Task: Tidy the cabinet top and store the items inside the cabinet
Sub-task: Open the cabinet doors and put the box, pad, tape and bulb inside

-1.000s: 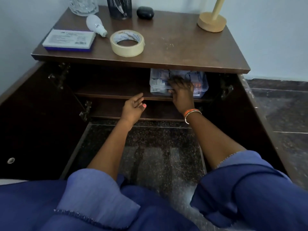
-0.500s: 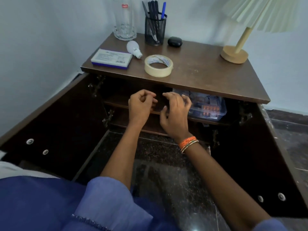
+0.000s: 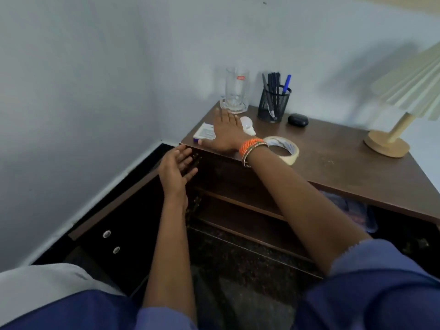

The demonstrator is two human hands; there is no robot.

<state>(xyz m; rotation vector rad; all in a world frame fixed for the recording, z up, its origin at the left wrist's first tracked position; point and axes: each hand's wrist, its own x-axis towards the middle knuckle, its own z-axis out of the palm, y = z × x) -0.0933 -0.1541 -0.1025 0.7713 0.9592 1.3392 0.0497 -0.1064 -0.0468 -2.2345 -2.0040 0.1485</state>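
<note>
My right hand (image 3: 225,132) lies flat, fingers spread, over the white and blue box (image 3: 204,133) at the left end of the brown cabinet top (image 3: 333,160); whether it grips the box I cannot tell. A white light bulb (image 3: 247,126) lies just right of that hand, and a roll of masking tape (image 3: 283,148) sits behind my wrist. My left hand (image 3: 177,169) hovers open below the top's left corner, in front of the open cabinet. A clear plastic box (image 3: 352,210) rests on the inner shelf (image 3: 238,201) at the right.
At the back of the top stand a glass mug (image 3: 236,94), a mesh pen holder (image 3: 273,103) and a small black case (image 3: 298,120). A lamp with a wooden base (image 3: 387,144) occupies the right end. The left cabinet door (image 3: 114,225) stands open against the wall.
Both hands left the shelf area. My right hand rose and reached left onto the white and blue box; my left hand opened and moved to the left corner. The view tilted up.
</note>
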